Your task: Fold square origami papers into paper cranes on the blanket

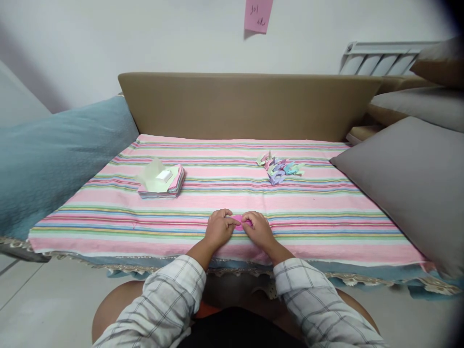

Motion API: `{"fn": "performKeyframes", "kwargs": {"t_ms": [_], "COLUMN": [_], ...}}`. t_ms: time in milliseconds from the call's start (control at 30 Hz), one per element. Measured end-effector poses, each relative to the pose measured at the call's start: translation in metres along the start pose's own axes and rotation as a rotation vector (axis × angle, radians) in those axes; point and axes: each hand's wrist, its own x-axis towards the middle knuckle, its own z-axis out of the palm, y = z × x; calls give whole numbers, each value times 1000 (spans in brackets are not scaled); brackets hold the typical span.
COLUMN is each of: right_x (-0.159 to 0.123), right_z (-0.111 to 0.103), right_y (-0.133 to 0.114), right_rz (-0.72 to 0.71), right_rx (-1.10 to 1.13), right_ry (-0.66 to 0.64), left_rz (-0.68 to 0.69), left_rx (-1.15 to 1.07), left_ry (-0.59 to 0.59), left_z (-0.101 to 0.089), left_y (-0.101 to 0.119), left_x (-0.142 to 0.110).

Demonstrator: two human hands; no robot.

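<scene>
A small bright pink piece of paper [238, 223] lies low over the striped cloth [217, 198], between my two hands. My left hand [219, 228] is closed on its left side, thumb pressed toward the middle. On the other side my right hand [258, 228] pinches the paper with thumb and curled fingers. Much of the sheet is hidden under my fingers, so its folds cannot be made out. Beyond my right hand sits a heap of small folded paper pieces [278, 169] in purple, green, pink and blue.
A stack of coloured paper [161, 194] stands at the left, with a small white block [164, 176] on top. Grey cushions [402, 179] border the right side, a blue cushion [65, 154] the left. A brown backrest [246, 106] runs along the back.
</scene>
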Motion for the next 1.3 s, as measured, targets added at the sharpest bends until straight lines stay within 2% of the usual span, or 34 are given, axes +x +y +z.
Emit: {"fn": "performKeyframes", "kwargs": {"t_ms": [567,1300], "right_x": [3,-10], "right_z": [-1,1], "right_y": [10,10], "right_rz": [-22,-130], "right_rx": [145,-55], "right_ry": [-27,-45], "left_rz": [-13,-17], "left_rx": [31,35], "left_ry": [-16,-24], "left_z": [-2,-3], "left_y": [4,5], "left_x": [-1,0]}}
